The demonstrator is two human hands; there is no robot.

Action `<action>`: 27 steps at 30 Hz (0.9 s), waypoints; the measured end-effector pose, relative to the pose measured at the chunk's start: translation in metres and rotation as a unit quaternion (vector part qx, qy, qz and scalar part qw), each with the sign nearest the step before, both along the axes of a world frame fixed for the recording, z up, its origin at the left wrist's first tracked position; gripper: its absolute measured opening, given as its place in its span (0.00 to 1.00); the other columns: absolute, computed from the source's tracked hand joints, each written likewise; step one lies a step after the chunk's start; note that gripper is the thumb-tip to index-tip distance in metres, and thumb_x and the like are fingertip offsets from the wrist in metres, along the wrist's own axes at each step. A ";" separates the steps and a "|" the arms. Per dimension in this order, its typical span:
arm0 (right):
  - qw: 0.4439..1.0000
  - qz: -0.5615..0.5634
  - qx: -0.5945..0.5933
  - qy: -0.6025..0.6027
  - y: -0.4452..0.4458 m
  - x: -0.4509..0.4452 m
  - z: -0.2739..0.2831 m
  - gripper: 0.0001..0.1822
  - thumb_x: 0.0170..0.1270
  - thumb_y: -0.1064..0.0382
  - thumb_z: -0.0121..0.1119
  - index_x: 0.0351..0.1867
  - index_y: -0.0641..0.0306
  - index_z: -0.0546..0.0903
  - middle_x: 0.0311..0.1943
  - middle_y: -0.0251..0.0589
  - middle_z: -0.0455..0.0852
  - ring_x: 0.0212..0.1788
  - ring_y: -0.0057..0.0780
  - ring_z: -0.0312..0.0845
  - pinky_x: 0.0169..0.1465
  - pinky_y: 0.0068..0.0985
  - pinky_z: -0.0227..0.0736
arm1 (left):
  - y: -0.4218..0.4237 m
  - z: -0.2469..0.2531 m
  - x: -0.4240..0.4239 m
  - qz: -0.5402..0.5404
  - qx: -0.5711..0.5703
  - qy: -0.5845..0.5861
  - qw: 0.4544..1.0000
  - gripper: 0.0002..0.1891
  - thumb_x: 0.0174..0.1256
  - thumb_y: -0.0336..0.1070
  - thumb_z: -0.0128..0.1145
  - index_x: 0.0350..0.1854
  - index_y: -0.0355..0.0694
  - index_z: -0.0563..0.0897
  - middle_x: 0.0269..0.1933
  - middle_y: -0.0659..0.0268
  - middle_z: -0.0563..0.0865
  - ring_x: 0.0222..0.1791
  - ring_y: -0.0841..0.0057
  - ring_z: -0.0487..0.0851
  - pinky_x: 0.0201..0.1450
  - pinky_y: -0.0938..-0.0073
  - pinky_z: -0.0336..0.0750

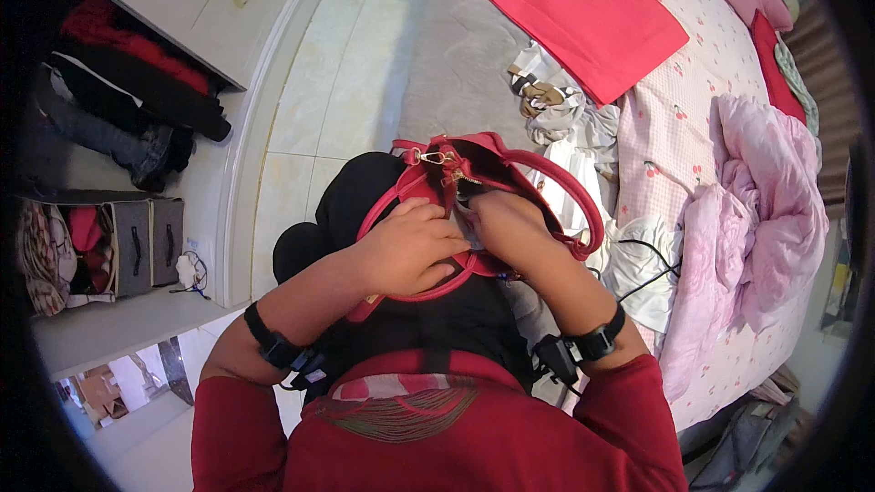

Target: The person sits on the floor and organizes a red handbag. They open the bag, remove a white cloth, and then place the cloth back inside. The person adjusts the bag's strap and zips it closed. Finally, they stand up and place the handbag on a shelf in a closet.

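Observation:
A red handbag (489, 264) with two loop handles rests on my lap, over black trousers (437, 318). Its zipped mouth stands open toward me, and a gold-toned clasp (432, 158) hangs at its far side. My left hand (413, 246) lies on the bag's left edge, fingers spread over the rim and handle. Inside the mouth, my right hand (504, 222) reaches down, its fingertips hidden. Something pale shows between the two hands, too covered to name. Whether my right fingers grip anything cannot be seen.
To the right is a bed with a cherry-print sheet (656, 150), a flat red tote bag (574, 14), crumpled white clothes (581, 123) and a pink quilt (765, 219). An open wardrobe at left holds folded dark clothes (137, 96) and grey fabric storage boxes (131, 246). Tiled floor (328, 82) runs between.

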State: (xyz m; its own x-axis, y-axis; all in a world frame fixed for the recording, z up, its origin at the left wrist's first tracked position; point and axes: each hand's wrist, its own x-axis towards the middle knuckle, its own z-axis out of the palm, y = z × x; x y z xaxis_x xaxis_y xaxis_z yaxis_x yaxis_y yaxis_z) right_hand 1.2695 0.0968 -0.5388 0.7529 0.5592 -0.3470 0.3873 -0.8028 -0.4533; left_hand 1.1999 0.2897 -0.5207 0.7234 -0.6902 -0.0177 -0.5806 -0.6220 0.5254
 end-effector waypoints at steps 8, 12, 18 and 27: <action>0.978 -0.047 0.201 -0.019 -0.030 -0.009 0.031 0.11 0.68 0.63 0.55 0.42 0.70 0.79 0.37 0.54 0.82 0.43 0.51 0.80 0.47 0.39 0.73 | 0.002 -0.002 -0.002 0.014 -0.032 -0.016 0.999 0.19 0.60 0.43 0.62 0.52 0.43 0.84 0.53 0.64 0.83 0.58 0.61 0.76 0.65 0.57 0.65; 0.964 -0.113 0.237 0.033 -0.045 -0.005 0.040 0.14 0.74 0.59 0.52 0.44 0.71 0.79 0.34 0.43 0.81 0.41 0.32 0.79 0.46 0.32 0.75 | 0.003 0.001 -0.001 0.012 -0.031 -0.005 0.999 0.19 0.60 0.43 0.62 0.53 0.42 0.84 0.53 0.62 0.83 0.57 0.60 0.77 0.64 0.57 0.66; 0.843 -0.200 0.405 0.292 -0.046 -0.019 0.048 0.14 0.78 0.58 0.48 0.51 0.68 0.77 0.40 0.33 0.81 0.44 0.18 0.76 0.49 0.22 0.75 | 0.006 0.010 0.004 0.037 -0.111 0.041 0.992 0.19 0.63 0.44 0.61 0.53 0.40 0.84 0.52 0.59 0.83 0.52 0.59 0.79 0.58 0.57 0.70; 0.882 -0.090 0.391 0.248 -0.035 -0.034 0.062 0.09 0.77 0.63 0.51 0.48 0.67 0.77 0.33 0.27 0.77 0.35 0.13 0.70 0.38 0.17 0.68 | 0.016 0.051 -0.017 0.206 -0.301 0.326 0.872 0.11 0.74 0.38 0.55 0.44 0.34 0.83 0.32 0.67 0.85 0.34 0.85 0.82 0.38 0.80 0.76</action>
State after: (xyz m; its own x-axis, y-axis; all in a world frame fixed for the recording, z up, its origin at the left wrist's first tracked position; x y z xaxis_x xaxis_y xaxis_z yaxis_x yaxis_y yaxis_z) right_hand 1.2351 0.0614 -0.4765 0.7189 0.6595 -0.2195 -0.1158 -0.1978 -0.9734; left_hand 1.1829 0.3053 -0.4699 0.8835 -0.4012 -0.2418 0.1711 -0.2042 0.9639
